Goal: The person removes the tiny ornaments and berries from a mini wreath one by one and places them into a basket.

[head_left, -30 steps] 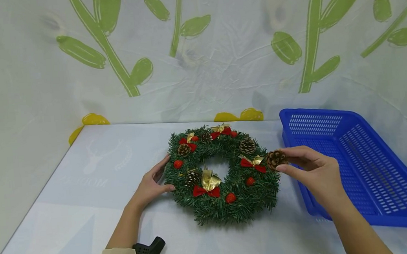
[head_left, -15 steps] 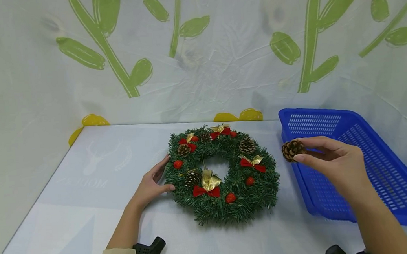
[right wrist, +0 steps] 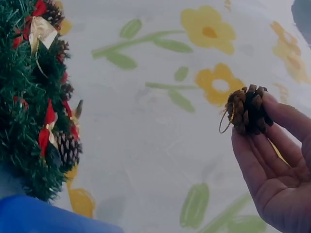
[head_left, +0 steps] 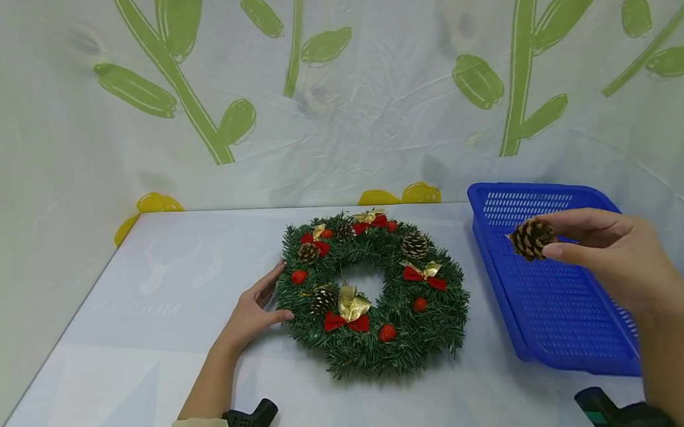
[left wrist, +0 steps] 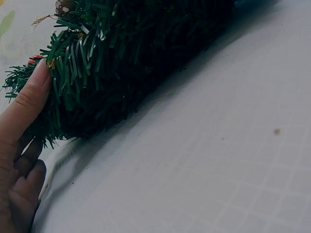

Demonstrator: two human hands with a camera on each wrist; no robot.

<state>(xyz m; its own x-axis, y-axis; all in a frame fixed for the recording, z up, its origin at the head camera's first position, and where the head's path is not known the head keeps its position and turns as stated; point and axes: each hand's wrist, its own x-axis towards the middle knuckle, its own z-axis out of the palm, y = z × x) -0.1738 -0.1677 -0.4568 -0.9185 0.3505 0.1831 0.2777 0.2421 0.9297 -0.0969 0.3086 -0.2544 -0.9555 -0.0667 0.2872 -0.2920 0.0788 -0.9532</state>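
A green wreath [head_left: 445, 325] with red bows, gold leaves, red berries and several pine cones lies on the table. My left hand [head_left: 256, 314] holds its left side, the thumb lying against the greenery in the left wrist view; part of the fingers is hidden behind the wreath. Between the thumb and fingers of my right hand [head_left: 619, 253] a loose brown pine cone [head_left: 531, 238] is pinched. A thin gold loop [right wrist: 224, 122] hangs from this cone in the right wrist view. In the head view that hand appears over the blue basket [head_left: 499, 295].
The blue plastic basket with slotted walls stands on the white table [head_left: 150, 366], right of the wreath. Behind the table rises a pale cloth wall [head_left: 372, 132] printed with green stems and yellow flowers. Another pale wall [head_left: 31, 195] borders the left side.
My right hand has carried the pine cone from beside the wreath's right edge rightward to over the basket. The left hand and the wreath have stayed put.
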